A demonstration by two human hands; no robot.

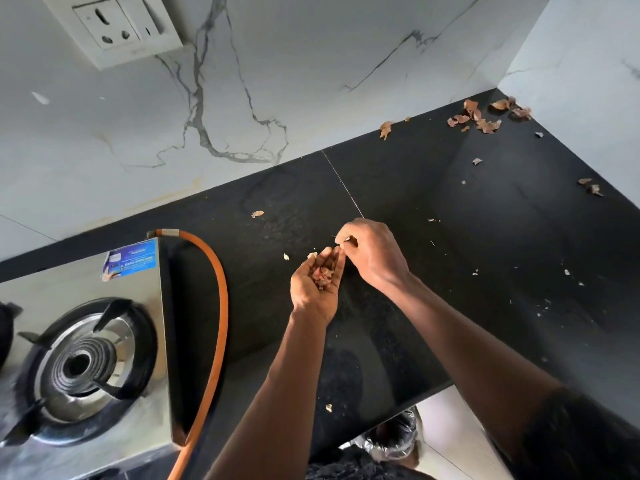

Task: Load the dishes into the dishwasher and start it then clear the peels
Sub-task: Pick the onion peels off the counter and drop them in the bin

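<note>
The cupped left hand [313,289] carries thin brown peels [323,273]; the right hand [375,254], at 1 o'clock, pinches a small peel bit [350,240].

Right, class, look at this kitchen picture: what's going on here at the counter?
A person is clearing dry brown peels off the black countertop by hand. The left hand is cupped palm up with gathered peels in it, and the right hand pinches a peel scrap just above it. Plenty is left: a pile of peels lies in the far corner, with smaller bits scattered about. A gas stove stands at the left.
</note>
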